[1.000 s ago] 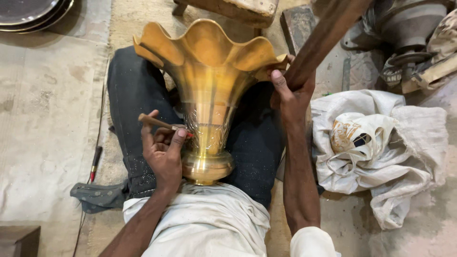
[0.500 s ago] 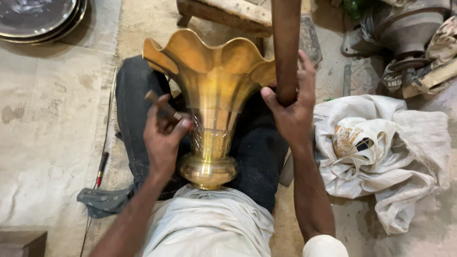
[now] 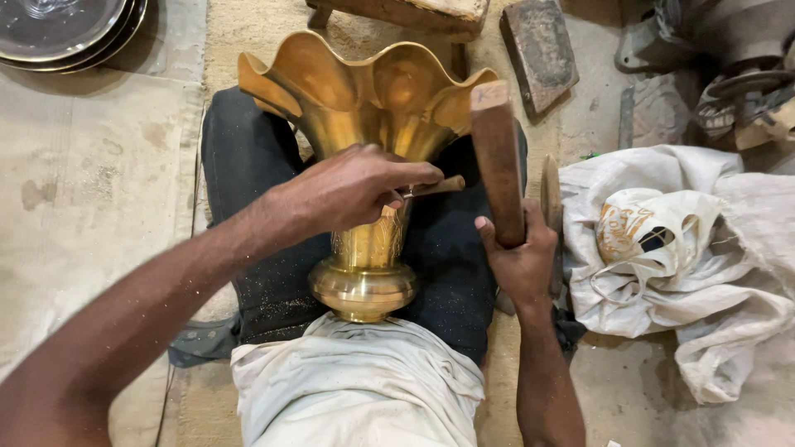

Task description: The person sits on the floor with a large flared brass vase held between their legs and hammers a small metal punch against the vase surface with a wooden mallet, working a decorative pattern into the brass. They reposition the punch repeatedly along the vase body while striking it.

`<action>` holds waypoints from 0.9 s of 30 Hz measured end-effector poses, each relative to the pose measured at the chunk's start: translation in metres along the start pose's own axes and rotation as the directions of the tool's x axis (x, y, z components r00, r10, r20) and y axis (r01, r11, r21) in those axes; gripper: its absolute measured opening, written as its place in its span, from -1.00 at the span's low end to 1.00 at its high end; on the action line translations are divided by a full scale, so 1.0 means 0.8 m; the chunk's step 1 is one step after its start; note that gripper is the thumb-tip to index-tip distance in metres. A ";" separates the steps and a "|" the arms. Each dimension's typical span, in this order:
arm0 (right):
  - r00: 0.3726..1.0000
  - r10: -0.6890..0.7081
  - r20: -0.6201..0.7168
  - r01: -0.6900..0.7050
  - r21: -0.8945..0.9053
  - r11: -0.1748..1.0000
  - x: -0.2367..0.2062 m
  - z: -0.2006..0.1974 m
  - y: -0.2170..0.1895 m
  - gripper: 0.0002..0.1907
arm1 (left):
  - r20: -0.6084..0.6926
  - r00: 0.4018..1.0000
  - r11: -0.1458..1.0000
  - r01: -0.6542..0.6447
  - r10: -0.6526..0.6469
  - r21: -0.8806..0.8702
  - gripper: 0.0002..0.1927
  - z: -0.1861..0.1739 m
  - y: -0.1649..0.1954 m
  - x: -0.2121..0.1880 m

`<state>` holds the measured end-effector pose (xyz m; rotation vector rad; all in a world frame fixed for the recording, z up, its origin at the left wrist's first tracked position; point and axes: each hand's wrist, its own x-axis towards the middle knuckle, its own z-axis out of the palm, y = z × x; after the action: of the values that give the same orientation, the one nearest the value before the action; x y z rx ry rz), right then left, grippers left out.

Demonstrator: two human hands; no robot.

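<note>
Engraving step in hand. Brass vase [image 3: 364, 165] lying across lap, flared mouth away. Left hand [image 3: 356, 186] closed around small chisel [image 3: 431, 187], tip against vase neck. Right hand [image 3: 517, 257] gripping wooden mallet [image 3: 497, 157], raised. Next: a controlled strike on chisel butt, probably.

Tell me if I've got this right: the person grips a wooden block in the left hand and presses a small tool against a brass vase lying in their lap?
Not quite: in the head view the wooden block is in the right hand. The left hand presses the small tool against the brass vase in the lap.
</note>
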<state>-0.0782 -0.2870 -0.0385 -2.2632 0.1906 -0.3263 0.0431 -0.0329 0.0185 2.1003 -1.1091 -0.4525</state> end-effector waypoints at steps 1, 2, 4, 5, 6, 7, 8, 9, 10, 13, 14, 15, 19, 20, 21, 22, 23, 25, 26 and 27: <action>0.999 -0.035 -0.003 0.035 0.007 0.999 -0.003 0.000 0.005 -0.62 | 0.034 0.999 1.000 0.020 -0.021 0.005 -0.46 -0.002 0.003 0.003; 0.998 -0.055 -0.015 0.055 -0.018 0.998 -0.005 0.001 0.009 -0.63 | 0.066 0.997 0.999 0.040 -0.041 0.010 -0.45 -0.004 0.006 0.005; 0.994 -0.098 -0.039 0.095 -0.069 0.993 -0.007 0.001 0.014 -0.64 | 0.100 0.993 0.998 0.069 -0.068 -0.006 -0.45 -0.009 0.010 0.008; 0.997 -0.059 -0.049 0.059 0.001 0.998 -0.008 0.002 0.015 -0.65 | 0.117 0.990 0.996 0.084 -0.082 -0.015 -0.45 -0.011 0.012 0.010; 0.998 -0.018 -0.057 0.022 0.070 0.997 -0.008 0.001 0.016 -0.66 | 0.121 0.988 0.995 0.097 -0.099 0.020 -0.46 -0.013 0.014 0.010; 0.998 0.023 -0.063 -0.014 0.139 0.990 -0.007 0.000 0.017 -0.66 | 0.126 0.985 0.993 0.108 -0.114 0.054 -0.48 -0.015 0.016 0.010; 0.999 0.026 -0.031 -0.021 0.143 0.989 -0.006 -0.001 0.017 -0.66 | 0.131 0.983 0.989 0.118 -0.129 0.087 -0.49 -0.017 0.017 0.010; 1.000 0.028 0.001 -0.028 0.146 0.989 -0.003 -0.004 0.018 -0.66 | 0.116 0.986 0.991 0.108 -0.117 0.083 -0.49 -0.016 0.019 0.011; 0.999 0.028 0.034 -0.032 0.148 0.988 0.000 -0.006 0.019 -0.66 | 0.099 0.989 0.992 0.098 -0.106 0.079 -0.49 -0.016 0.019 0.011; 0.975 -0.215 -0.059 0.195 -0.248 0.949 0.005 -0.011 0.020 -0.64 | 0.049 0.997 0.996 0.061 -0.064 0.072 -0.52 -0.015 0.018 0.008; 0.989 -0.135 -0.055 0.131 -0.078 0.988 0.007 -0.012 0.020 -0.66 | 0.031 0.998 0.996 0.046 -0.048 0.073 -0.53 -0.015 0.016 0.007; 0.998 -0.052 -0.032 0.054 0.094 0.994 0.008 -0.013 0.020 -0.68 | 0.038 0.998 0.996 0.055 -0.058 0.067 -0.53 -0.014 0.014 0.006; 0.991 -0.073 0.116 0.095 -0.194 0.976 0.011 -0.015 0.016 -0.66 | 0.005 0.999 0.999 0.052 -0.052 0.012 -0.50 -0.009 0.009 0.005; 0.996 -0.014 0.085 0.020 -0.061 0.998 0.012 -0.017 0.015 -0.66 | -0.015 0.999 0.999 0.041 -0.041 -0.009 -0.49 -0.008 0.008 0.004; 0.997 0.049 0.062 -0.053 0.075 0.996 0.012 -0.018 0.012 -0.65 | 0.001 0.998 0.998 0.069 -0.069 0.003 -0.51 -0.008 0.008 0.002; 0.992 0.118 0.049 -0.126 0.209 0.970 0.012 -0.018 0.008 -0.63 | 0.019 0.995 0.995 0.099 -0.099 0.011 -0.54 -0.009 0.007 -0.002; 0.997 0.033 0.076 -0.037 0.048 0.998 0.014 -0.022 0.006 -0.61 | 0.034 0.991 0.991 0.129 -0.129 0.020 -0.56 -0.009 0.007 -0.004; 0.977 -0.128 0.169 0.169 -0.255 0.952 0.017 -0.029 -0.001 -0.54 | -0.018 0.995 0.995 0.100 -0.100 0.000 -0.46 -0.010 0.008 -0.006; 0.983 -0.125 0.135 0.147 -0.163 0.976 0.019 -0.031 -0.004 -0.59 | -0.040 0.996 0.996 0.084 -0.084 -0.011 -0.41 -0.010 0.009 -0.007; 0.988 -0.122 0.099 0.129 -0.070 0.989 0.022 -0.033 -0.007 -0.63 | -0.026 0.993 0.994 0.111 -0.111 -0.010 -0.45 -0.010 0.009 -0.009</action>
<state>-0.0693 -0.3063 -0.0147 -2.3660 0.0109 -0.2812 0.0398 -0.0265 0.0293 2.1614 -0.9769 -0.4795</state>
